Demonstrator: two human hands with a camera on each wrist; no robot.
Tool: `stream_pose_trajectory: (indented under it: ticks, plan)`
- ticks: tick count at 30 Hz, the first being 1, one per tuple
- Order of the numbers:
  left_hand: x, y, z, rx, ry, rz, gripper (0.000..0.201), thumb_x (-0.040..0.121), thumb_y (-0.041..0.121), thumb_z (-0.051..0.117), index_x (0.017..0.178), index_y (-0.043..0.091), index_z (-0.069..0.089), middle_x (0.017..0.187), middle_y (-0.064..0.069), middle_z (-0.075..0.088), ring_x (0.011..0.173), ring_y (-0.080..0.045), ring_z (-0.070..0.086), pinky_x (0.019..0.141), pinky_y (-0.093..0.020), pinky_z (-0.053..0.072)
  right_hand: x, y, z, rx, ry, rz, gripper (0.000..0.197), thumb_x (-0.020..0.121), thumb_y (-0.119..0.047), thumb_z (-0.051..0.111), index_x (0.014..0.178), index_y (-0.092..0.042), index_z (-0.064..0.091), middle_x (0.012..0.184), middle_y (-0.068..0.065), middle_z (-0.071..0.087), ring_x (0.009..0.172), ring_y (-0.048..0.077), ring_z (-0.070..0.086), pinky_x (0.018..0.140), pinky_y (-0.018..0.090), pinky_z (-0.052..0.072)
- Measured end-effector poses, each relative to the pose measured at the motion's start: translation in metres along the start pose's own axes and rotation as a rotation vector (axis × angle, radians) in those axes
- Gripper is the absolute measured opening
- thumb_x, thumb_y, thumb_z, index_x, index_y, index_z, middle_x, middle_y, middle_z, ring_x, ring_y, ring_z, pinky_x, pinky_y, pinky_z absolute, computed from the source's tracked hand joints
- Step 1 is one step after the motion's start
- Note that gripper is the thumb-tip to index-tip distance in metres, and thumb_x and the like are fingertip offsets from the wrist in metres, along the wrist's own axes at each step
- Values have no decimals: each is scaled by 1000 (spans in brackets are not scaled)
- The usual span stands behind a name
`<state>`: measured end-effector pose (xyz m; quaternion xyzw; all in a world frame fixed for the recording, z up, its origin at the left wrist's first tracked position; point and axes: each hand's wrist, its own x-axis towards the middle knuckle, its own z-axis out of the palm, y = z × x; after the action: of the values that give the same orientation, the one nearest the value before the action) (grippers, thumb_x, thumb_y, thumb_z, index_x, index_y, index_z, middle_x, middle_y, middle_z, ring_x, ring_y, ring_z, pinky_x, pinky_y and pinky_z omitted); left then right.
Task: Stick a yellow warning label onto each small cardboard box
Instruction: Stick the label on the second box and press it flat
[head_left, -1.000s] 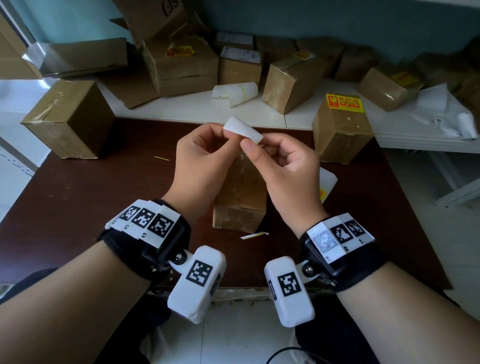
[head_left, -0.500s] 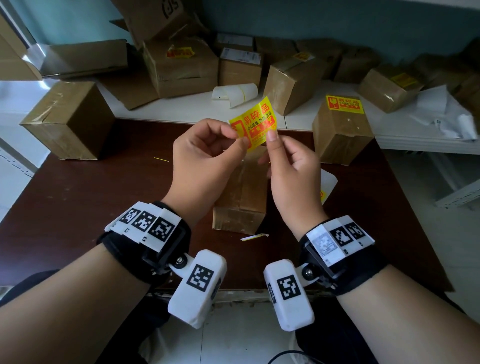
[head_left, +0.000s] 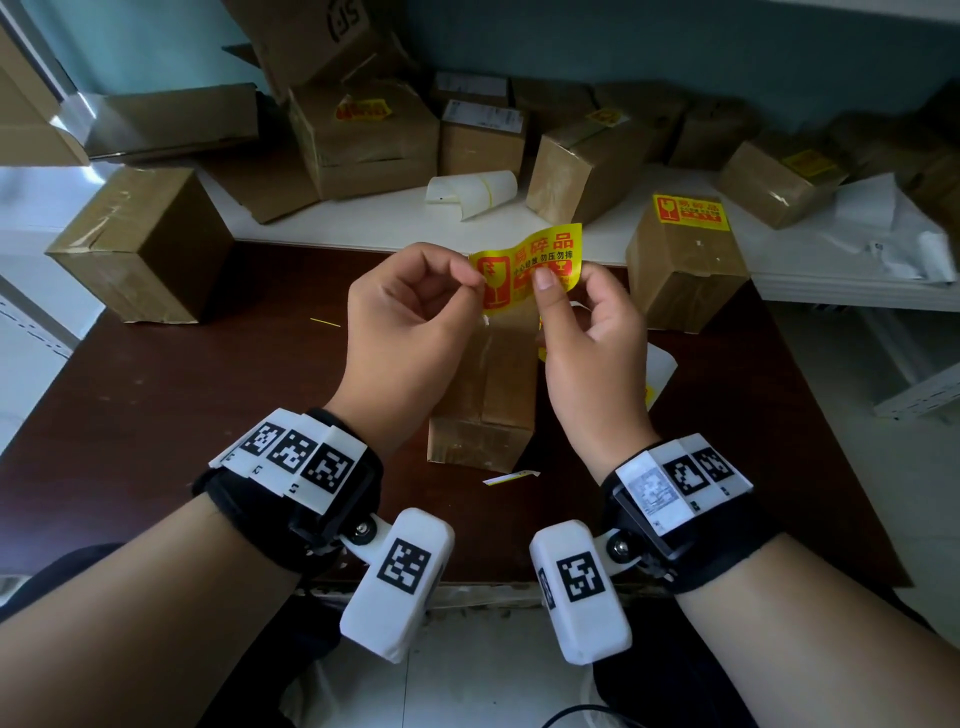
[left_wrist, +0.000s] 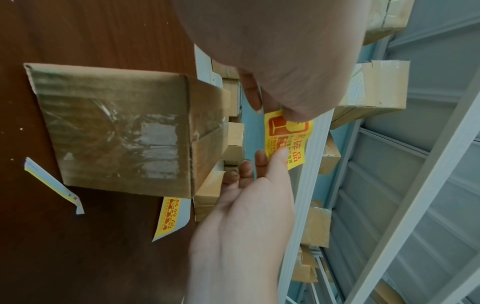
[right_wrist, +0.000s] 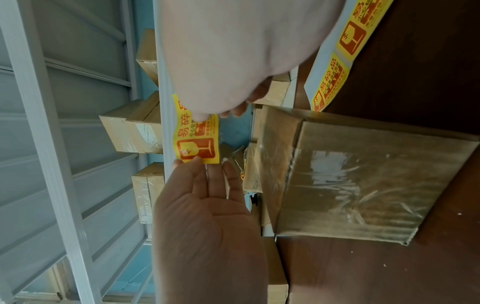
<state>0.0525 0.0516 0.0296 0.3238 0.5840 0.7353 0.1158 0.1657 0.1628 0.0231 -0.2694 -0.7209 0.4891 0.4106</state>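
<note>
Head view: I look steeply down, above the taped brown cardboard box.
Wrist views: close beside it, opposite flanks.
Shared: this box, yellow-and-red warning label above it.

Bare tabletop left of box

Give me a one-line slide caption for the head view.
Both hands, left hand and right hand, pinch a yellow warning label above an unlabelled cardboard box on the brown table.
</note>
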Motion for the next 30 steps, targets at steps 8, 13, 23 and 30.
stream_pose_trajectory:
  ticks: [8, 13, 23, 30]
  plan:
    - [5, -1, -5, 27, 56, -31, 23, 97, -4, 78, 98, 13, 63, 94, -10, 74, 91, -16, 78, 92, -45, 67, -2, -3, -1, -19, 60, -40, 13, 110, -31, 67, 115, -24, 76, 89, -10, 74, 79, 9, 70, 74, 22, 56]
    - [5, 4, -4, 21, 83, -48, 39, 97, -3, 79, 127, 11, 58, 100, -10, 83, 96, -21, 83, 92, -44, 68, 0, -2, -2, 11, 81, -31, 9, 107, -29, 73, 115, -28, 76, 96, -12, 79, 87, 7, 75, 80, 27, 62]
    - [9, -1, -7, 77, 113, -57, 89, 95, -3, 81, 168, 11, 31, 142, -10, 65, 108, -15, 80, 94, -29, 65, -2, -7, -2, 44, 29, -101, 12, 103, -25, 78, 103, -36, 74, 90, -13, 77, 85, 4, 74, 75, 24, 59]
    - [10, -5, -7, 135, 123, -32, 36, 97, 5, 82, 130, 4, 69, 113, -4, 81, 104, -12, 81, 88, -24, 64, -5, -8, -8, 70, -39, -110, 4, 103, -19, 78, 104, -23, 78, 90, -5, 78, 79, 9, 72, 73, 24, 56]
